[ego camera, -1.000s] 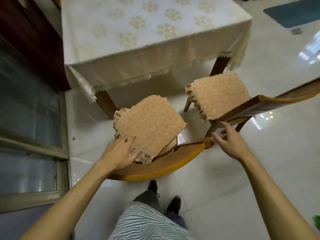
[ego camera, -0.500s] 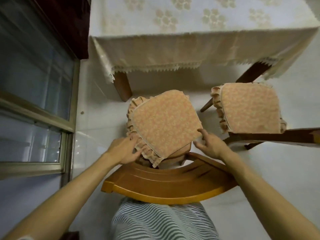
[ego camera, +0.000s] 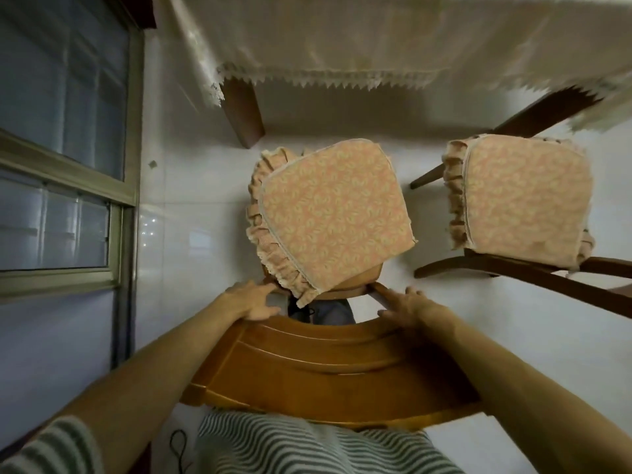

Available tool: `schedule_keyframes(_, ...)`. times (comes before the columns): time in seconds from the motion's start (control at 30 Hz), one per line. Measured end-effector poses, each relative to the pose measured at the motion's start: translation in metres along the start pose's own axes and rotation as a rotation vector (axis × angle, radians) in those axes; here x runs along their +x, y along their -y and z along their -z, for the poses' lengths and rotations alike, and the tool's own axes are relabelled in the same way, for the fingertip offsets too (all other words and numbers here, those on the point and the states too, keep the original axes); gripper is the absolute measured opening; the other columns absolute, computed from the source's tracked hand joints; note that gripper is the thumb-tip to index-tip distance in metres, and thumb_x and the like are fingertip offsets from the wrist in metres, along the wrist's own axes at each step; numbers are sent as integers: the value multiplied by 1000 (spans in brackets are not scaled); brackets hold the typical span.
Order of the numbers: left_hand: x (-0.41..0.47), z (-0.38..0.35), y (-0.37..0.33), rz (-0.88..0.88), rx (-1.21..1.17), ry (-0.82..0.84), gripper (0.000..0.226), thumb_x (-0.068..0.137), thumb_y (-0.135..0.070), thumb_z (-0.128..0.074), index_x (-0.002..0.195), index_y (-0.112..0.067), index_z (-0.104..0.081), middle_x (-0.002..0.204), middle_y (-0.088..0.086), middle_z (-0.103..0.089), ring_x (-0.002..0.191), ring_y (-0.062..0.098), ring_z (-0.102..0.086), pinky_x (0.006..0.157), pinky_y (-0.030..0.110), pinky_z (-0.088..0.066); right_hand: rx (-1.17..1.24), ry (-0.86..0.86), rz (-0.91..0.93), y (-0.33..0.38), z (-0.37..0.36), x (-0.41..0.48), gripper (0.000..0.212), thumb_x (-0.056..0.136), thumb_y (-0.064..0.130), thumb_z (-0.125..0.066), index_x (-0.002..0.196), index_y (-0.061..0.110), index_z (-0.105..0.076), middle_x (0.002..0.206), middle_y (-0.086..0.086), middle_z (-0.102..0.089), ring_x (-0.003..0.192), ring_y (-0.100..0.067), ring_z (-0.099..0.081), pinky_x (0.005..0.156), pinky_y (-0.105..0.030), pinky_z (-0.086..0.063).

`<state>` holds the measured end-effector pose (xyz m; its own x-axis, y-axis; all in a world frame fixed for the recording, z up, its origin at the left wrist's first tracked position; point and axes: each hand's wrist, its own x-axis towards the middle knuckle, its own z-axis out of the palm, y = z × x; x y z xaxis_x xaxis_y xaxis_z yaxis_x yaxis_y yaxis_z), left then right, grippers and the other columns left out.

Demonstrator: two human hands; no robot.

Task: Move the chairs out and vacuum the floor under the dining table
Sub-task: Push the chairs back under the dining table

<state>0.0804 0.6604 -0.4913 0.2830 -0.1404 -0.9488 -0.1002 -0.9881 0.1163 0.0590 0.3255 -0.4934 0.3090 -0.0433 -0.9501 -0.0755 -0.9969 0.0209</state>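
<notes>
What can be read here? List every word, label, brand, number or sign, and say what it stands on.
None: no text can be read in this view.
The tablecloth, left cushion, right cushion and shirt show only patterns. The chair and window show no label.

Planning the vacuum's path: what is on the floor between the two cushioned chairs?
Nothing: the head view shows bare white floor between the near chair and the other chair.
</notes>
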Motion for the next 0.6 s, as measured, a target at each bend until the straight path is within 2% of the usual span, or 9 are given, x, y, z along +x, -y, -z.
schedule_keyframes(0.1, 7, -9, 5, 55, -110, 114, 77, 87, -73, -46, 153, -43, -17, 159, 18, -21, 140, 40, -34, 113, 48, -35, 39, 100, -34, -9, -9, 34, 82, 76, 84, -34, 148, 57, -4, 160, -10, -17, 143, -44, -22, 114, -60, -26)
schedule_keyframes(0.2, 13, -12, 8, 81, -220, 218, 79, 83, -74, -51, 151, -46, -22, 161, 16, -15, 143, 39, -29, 115, 51, -31, 57, 208, -59, -24, -25, 82, 98, 56, 94, -31, 146, 56, -17, 160, -1, -26, 144, -39, -24, 115, -62, -23)
schedule_keyframes(0.3, 18, -10, 4, 108, -255, 262, 85, 78, -76, -57, 150, -43, -27, 161, 16, -11, 143, 41, -27, 115, 53, -30, 71, 262, -81, -9, -5, 55, 85, 73, 85, -43, 147, 45, -30, 159, -4, -27, 146, -35, -24, 117, -57, -23)
schedule_keyframes(0.37, 22, -9, -3, 137, -217, 257, 89, 74, -80, -57, 149, -39, -34, 159, 15, -14, 142, 39, -29, 114, 52, -32, 103, 298, -79, -5, 0, 45, 78, 80, 78, -49, 147, 38, -35, 158, -6, -26, 146, -34, -23, 117, -53, -22)
schedule_keyframes(0.47, 25, -13, -16, 192, -135, 226, 95, 67, -86, -56, 146, -35, -40, 156, 15, -21, 139, 38, -34, 111, 49, -36, 133, 294, -101, -5, -4, 42, 72, 84, 70, -55, 144, 31, -43, 153, -10, -27, 140, -32, -33, 114, -48, -29)
schedule_keyframes(0.6, 25, -14, -19, 217, -138, 229, 103, 60, -87, -61, 147, -35, -37, 156, 14, -21, 138, 39, -35, 109, 49, -38, 98, 260, -97, -6, -8, 39, 82, 79, 75, -56, 144, 27, -42, 150, -12, -30, 133, -33, -43, 111, -47, -37)
